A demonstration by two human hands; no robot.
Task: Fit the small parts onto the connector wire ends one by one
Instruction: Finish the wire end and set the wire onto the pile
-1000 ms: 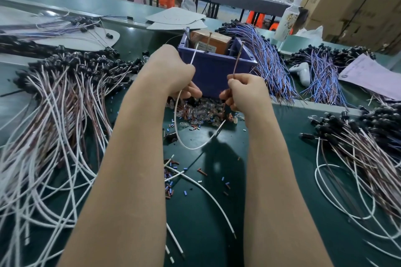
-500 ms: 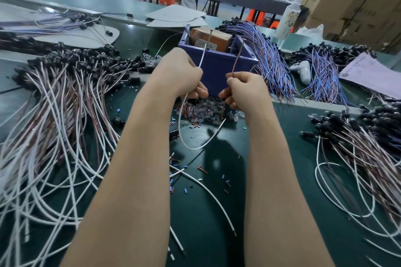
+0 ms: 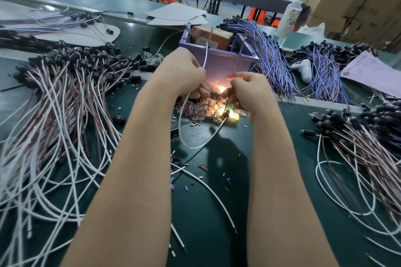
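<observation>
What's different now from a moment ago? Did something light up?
An orange glow has lit up between the hands, just above the pile of small clear parts; it wasn't there before. The left hand and right hand hardly moved, and each still grips a wire end, the white wire loop hanging below. The purple bin and wire bundles stayed put.

Dark green mat [image 3: 195,212]; blue-violet bin [image 3: 223,63]; white wire [image 3: 191,147]; orange box [image 3: 219,38]; black connector caps [image 3: 71,56].

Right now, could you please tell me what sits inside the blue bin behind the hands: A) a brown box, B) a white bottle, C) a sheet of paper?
A: a brown box shows above the front wall of the bin.
</observation>
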